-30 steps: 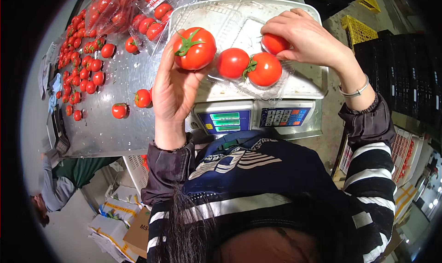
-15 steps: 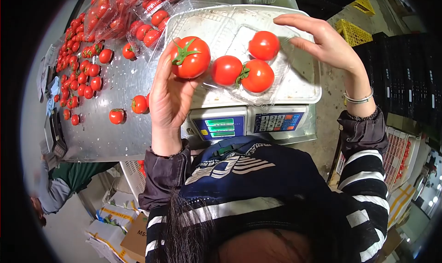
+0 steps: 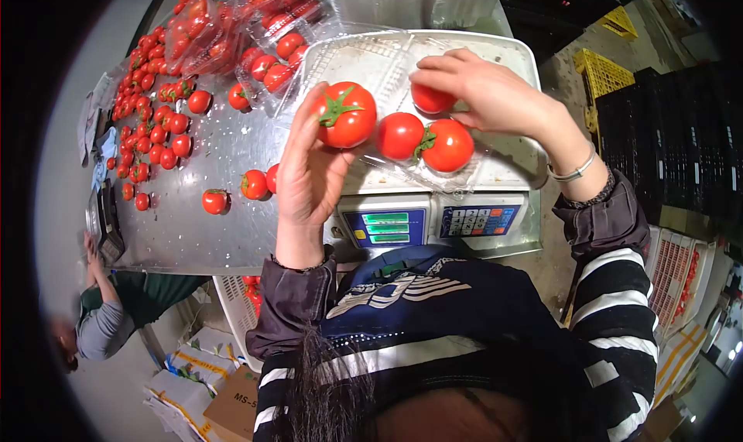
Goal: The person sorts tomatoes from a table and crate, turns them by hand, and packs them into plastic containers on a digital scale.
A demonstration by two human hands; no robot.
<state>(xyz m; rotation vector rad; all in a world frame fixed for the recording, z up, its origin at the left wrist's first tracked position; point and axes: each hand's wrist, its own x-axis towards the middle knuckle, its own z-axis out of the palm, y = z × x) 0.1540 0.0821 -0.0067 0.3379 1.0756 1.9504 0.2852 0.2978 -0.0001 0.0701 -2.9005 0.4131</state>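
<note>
My left hand [image 3: 311, 167] holds a large red tomato [image 3: 347, 115] with a green calyx, above the left part of the scale's white tray [image 3: 511, 159]. Two tomatoes, one at the middle [image 3: 400, 136] and one to its right [image 3: 449, 145], lie in a clear plastic container [image 3: 433, 177] on the tray, with green stems between them. Behind them, the fingers of my right hand [image 3: 484, 94] are curled over another tomato [image 3: 432, 99], partly covering it. The scale's display [image 3: 385, 227] is lit green, beside its keypad [image 3: 480, 220].
Many loose tomatoes [image 3: 159, 136] and filled clear packs [image 3: 205, 39] are on the metal table [image 3: 178, 237] at left. Another person [image 3: 108, 322] is at the lower left. Black crates [image 3: 673, 140] and a yellow crate [image 3: 607, 74] stand at right.
My right hand was on the rear tomato, then lifted off it to the right, and is now back over it. My left hand still holds the large tomato. The view has shifted slightly.
</note>
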